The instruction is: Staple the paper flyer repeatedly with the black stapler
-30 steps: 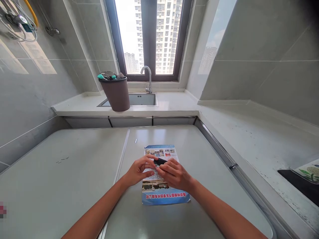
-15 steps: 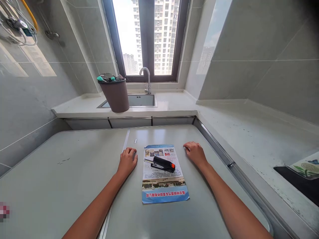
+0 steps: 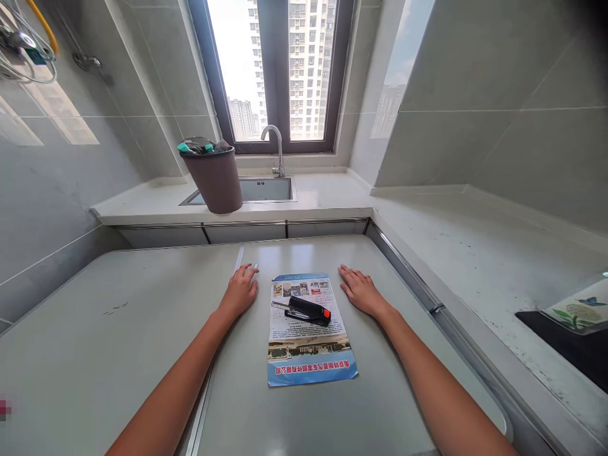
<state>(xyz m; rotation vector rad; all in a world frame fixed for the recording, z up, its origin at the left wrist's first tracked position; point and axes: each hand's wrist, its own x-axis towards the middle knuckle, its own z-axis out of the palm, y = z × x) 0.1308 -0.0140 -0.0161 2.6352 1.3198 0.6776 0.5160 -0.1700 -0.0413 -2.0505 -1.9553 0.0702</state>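
Observation:
A black stapler (image 3: 306, 310) with an orange-red end lies across a printed flyer (image 3: 311, 373), which has blue bands and small photos on it. The flyer rests flat on the pale table (image 3: 294, 418), its large red lettering upside down to me. To the left of the flyer, my left hand (image 3: 240, 290) lies on the table with its fingers stretched forward, holding nothing. A small white strip (image 3: 255, 266) sits by its fingertips. My right hand (image 3: 360, 288) lies flat to the right of the flyer, fingers extended and bare. Neither hand touches the stapler.
Beyond the table is a white counter (image 3: 332, 196) with a sink (image 3: 266, 190), a faucet (image 3: 279, 149) and a filled brown bin (image 3: 216, 183). On the right counter lie a black item (image 3: 570, 342) and a floral-patterned packet (image 3: 579, 310). A seam runs along the table left of the flyer.
Both hands have gone from curled to stretched-out fingers on the table. The left fingertips have reached forward to the small white strip. The whole view has shifted slightly; stapler and flyer stay in place.

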